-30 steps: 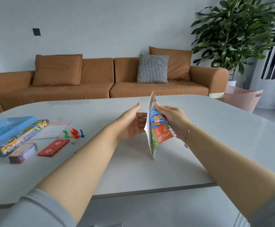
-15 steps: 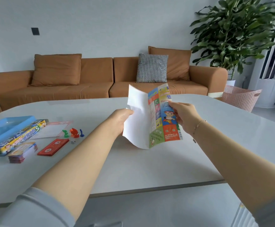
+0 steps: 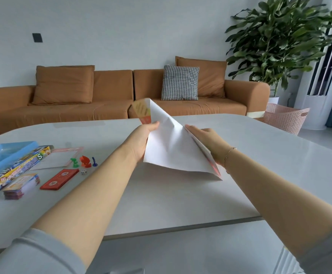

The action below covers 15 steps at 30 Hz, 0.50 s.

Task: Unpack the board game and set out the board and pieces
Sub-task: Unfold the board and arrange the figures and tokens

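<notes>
Both the left hand (image 3: 141, 139) and right hand (image 3: 208, 141) now grip the paper board (image 3: 173, 147), opened wider than before, nearly ready to lie on the tabletop (image 3: 161, 204).

a home living room. a long orange-brown sofa (image 3: 109, 103) with matching cushions and a houndstooth pillow (image 3: 180, 82) stands at 12 o'clock against a plain pale wall; a large leafy potted plant (image 3: 279, 36) and a pink woven basket (image 3: 285, 119) occupy 2 o'clock; a pale rounded table (image 3: 259, 165) fills the foreground.

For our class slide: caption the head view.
Left hand and right hand unfold the board above the table.
</notes>
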Motion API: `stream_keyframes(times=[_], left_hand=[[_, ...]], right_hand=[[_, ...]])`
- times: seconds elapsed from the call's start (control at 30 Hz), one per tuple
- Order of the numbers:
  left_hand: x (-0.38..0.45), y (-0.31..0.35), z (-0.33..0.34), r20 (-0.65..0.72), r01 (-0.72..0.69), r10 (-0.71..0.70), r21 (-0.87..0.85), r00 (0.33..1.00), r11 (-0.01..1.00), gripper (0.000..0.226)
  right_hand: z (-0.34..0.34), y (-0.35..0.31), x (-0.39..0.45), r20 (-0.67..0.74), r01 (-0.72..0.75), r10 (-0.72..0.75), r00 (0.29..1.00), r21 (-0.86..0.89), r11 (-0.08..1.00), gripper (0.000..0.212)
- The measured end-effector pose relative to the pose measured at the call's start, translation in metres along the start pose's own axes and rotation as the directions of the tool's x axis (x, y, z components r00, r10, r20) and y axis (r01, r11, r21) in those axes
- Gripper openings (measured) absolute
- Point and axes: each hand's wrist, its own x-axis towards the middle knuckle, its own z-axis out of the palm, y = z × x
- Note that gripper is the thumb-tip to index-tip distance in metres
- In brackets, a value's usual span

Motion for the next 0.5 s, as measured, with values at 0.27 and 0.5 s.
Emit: stream_keyframes(times=[0.27, 0.5], left_hand=[[-0.001, -0.003, 0.004, 0.040, -0.019, 0.018, 0.026, 0.999, 0.999, 0.021], [-0.006, 0.006, -0.006, -0.072, -0.143, 0.150, 0.100, 0.986, 0.985, 0.029]], right_hand=[[-0.003, -0.002, -0.002, -0.041, -0.006, 0.011, 0.999, 0.120, 0.993, 0.021], [-0.025, 0.014, 0.014, -0.277, 0.143, -0.091, 0.957, 0.171, 0.975, 0.013]])
